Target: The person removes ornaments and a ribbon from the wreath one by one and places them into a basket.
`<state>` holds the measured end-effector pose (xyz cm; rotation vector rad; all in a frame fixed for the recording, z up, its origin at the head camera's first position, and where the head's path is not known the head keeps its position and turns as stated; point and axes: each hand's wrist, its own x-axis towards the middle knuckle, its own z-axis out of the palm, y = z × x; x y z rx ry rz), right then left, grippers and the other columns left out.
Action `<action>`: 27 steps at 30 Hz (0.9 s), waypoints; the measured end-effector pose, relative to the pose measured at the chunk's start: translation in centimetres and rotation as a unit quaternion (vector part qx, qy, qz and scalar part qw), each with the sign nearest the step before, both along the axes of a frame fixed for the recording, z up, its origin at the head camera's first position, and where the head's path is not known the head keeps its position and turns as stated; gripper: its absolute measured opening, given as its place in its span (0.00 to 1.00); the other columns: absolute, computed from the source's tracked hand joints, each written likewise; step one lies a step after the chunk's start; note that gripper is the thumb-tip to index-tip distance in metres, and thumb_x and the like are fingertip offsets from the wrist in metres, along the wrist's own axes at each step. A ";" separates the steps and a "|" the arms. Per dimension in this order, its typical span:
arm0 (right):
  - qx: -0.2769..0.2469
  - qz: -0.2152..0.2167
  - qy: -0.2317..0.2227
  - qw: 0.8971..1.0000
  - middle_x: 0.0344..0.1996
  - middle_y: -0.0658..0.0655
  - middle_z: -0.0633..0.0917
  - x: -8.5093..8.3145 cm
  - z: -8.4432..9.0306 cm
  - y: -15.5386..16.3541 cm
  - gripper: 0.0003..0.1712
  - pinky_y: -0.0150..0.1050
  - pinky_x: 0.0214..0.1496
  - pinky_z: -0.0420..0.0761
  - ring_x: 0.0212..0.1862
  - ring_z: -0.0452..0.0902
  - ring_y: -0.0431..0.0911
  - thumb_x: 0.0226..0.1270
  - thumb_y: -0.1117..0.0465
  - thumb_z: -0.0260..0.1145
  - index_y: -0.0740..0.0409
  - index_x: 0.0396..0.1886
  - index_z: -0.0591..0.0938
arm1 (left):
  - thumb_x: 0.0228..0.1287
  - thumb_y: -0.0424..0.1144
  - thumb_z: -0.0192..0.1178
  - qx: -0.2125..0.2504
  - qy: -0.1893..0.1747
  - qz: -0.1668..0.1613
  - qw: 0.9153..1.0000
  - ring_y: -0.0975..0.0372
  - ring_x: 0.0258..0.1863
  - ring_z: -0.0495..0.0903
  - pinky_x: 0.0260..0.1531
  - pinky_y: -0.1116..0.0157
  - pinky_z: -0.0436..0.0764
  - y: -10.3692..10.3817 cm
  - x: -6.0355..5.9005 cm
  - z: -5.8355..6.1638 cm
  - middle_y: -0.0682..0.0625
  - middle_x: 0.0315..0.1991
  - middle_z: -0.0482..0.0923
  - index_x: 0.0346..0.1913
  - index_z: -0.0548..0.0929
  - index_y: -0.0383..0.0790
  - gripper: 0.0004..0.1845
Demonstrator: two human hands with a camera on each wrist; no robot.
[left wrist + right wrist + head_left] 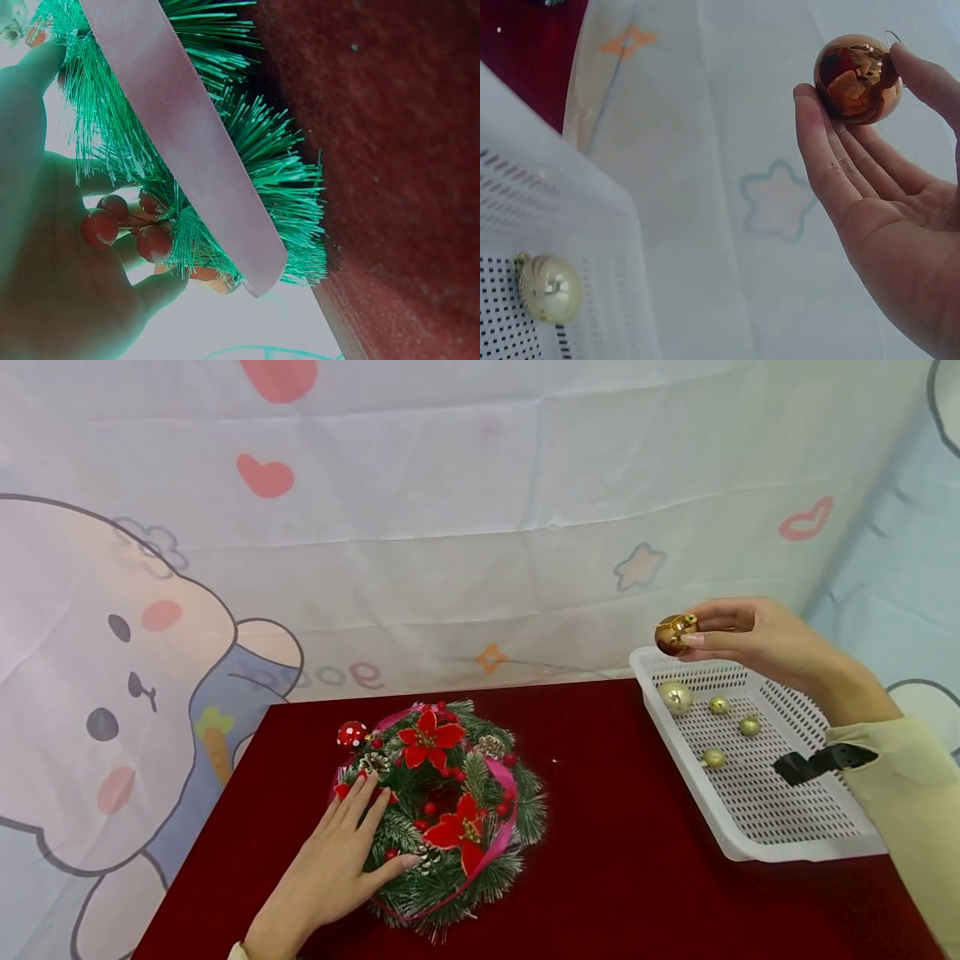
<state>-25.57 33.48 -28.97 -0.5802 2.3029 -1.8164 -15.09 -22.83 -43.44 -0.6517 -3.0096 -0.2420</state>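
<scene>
Closest to my head camera, the left hand (333, 847) comes in from the bottom edge, its fingers spread and lightly extended over the left side of a round wreath of frosted green artificial pine (476, 768). That wreath lies on the dark red cloth-covered surface (600, 793), trimmed with pointed red fabric flowers (431, 737) and a flat pink satin ribbon (184, 142); on my left wrist feed, glossy red berries (100, 227) sit just beside the palm. Well apart from it, I see the right hand (757, 639) pinching a shiny gold ball ornament (672, 635) between thumb and fingertips, held in the air near the far left corner of a white perforated plastic basket (684, 760). The gold ball is thus at the right hand's fingertips, far to the right of the left hand and the wreath. Inside the basket I count a larger pale gold ball (676, 698) and three smaller greenish-gold balls (749, 726), all below the right hand.
</scene>
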 end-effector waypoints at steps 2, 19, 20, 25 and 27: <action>-0.008 -0.008 -0.010 1.000 0.51 0.53 0.92 -0.1 -0.3 0.6 0.17 0.32 0.59 0.87 0.49 0.92 0.47 0.77 0.73 0.61 0.60 0.61 0.82 | 0.69 0.75 0.54 0.000 0.001 0.000 1.000 0.42 0.85 0.53 0.81 0.36 0.58 0.0 0.0 0.0 0.36 0.85 0.51 0.81 0.66 0.36 0.53; -0.019 -0.054 -0.091 0.994 0.48 0.47 0.91 -1.7 -5.6 5.7 0.15 0.34 0.55 0.90 0.50 0.91 0.43 0.77 0.73 0.61 0.52 0.54 0.82 | 0.69 0.75 0.55 -0.001 0.003 0.000 1.000 0.41 0.85 0.53 0.80 0.36 0.59 -0.5 0.1 -0.1 0.36 0.85 0.51 0.80 0.67 0.35 0.52; -0.009 -0.060 -0.093 0.994 0.47 0.46 0.91 -1.8 -5.9 5.9 0.14 0.34 0.55 0.90 0.50 0.91 0.42 0.78 0.72 0.61 0.52 0.54 0.81 | 0.69 0.75 0.54 -0.001 0.002 0.000 1.000 0.41 0.85 0.53 0.80 0.36 0.58 -0.5 0.1 -0.1 0.36 0.85 0.51 0.80 0.67 0.35 0.52; 0.024 -0.083 -0.108 0.990 0.46 0.43 0.91 -2.3 -7.4 6.9 0.11 0.33 0.55 0.89 0.49 0.91 0.40 0.79 0.67 0.63 0.53 0.56 0.78 | 0.69 0.75 0.54 0.000 0.000 0.003 1.000 0.42 0.85 0.53 0.81 0.36 0.58 -0.6 0.1 -0.1 0.36 0.85 0.51 0.80 0.67 0.35 0.52; 0.015 -0.079 -0.121 0.989 0.46 0.44 0.91 -2.6 -8.1 7.3 0.10 0.34 0.54 0.90 0.48 0.91 0.42 0.79 0.68 0.63 0.55 0.55 0.78 | 0.69 0.75 0.54 -0.001 0.000 0.004 1.000 0.42 0.85 0.53 0.81 0.36 0.58 -0.6 0.1 -0.1 0.36 0.85 0.51 0.80 0.67 0.36 0.52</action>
